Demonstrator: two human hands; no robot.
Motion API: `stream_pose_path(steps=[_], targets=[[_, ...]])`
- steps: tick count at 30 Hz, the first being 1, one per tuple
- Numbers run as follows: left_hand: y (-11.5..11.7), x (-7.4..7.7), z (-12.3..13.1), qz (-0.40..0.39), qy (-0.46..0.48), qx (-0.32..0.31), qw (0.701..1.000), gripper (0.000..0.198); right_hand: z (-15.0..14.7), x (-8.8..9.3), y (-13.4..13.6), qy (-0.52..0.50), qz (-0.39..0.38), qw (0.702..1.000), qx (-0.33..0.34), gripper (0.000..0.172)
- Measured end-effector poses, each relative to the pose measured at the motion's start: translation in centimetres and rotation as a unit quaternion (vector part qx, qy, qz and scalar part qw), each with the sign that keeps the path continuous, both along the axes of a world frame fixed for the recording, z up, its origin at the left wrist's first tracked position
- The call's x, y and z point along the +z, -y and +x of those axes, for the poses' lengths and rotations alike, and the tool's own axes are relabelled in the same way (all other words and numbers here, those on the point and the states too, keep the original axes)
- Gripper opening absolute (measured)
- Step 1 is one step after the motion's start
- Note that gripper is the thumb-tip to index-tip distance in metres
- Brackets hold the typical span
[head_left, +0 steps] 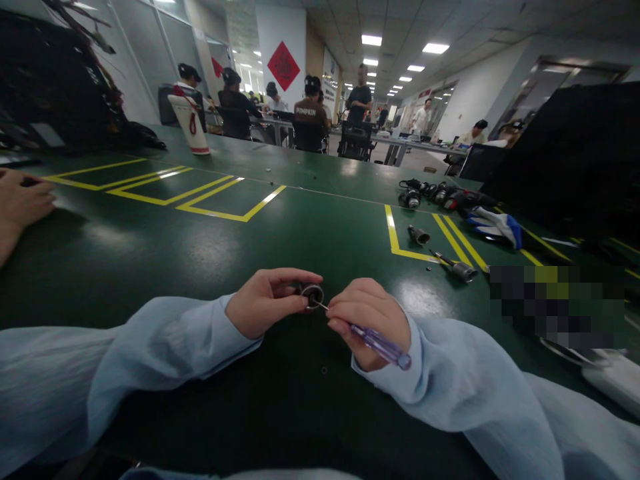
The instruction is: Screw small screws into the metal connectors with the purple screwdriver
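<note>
My left hand (270, 300) is closed round a small round metal part (313, 294), its open end turned towards my right hand. In my right hand (373, 317) is a screwdriver with a clear purple handle (383, 347). Its thin shaft (321, 305) reaches into the hollow of the metal part; where the tip sits inside cannot be made out. On the green table (250, 413) below the hands lies a small dark ring (324, 371).
To the right lie a metal cup-shaped part (419, 235), a part with a shaft (457, 268), dark cabled parts (413, 197) and a blue-white glove (495, 225). A paper cup (191, 125) stands at the back left. Another person's hand (23, 200) rests at the left edge.
</note>
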State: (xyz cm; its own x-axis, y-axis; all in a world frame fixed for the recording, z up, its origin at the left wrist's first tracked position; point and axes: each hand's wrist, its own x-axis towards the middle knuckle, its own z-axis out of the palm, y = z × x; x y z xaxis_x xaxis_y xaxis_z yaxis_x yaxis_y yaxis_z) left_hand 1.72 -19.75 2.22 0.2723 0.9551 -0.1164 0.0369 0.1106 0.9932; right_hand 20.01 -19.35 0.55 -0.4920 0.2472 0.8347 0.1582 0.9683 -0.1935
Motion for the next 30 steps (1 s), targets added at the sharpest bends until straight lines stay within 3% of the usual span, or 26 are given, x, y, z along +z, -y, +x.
stream_pose_path(steps=[7, 21, 30], targets=[[0.1, -0.25, 0.11, 0.015, -0.01, 0.0, 1.0, 0.037, 0.07, -0.14, 0.03, 0.067, 0.072, 0.993, -0.057, 0.006], [0.15, -0.84, 0.36, 0.098, -0.101, 0.016, 0.99, 0.025, -0.17, 0.05, 0.41, 0.104, 0.118, 0.985, -0.074, 0.007], [0.26, -0.74, 0.41, 0.108, -0.094, 0.015, 0.99, 0.024, -0.18, 0.12, 0.82, 0.116, 0.115, 0.983, -0.087, 0.009]])
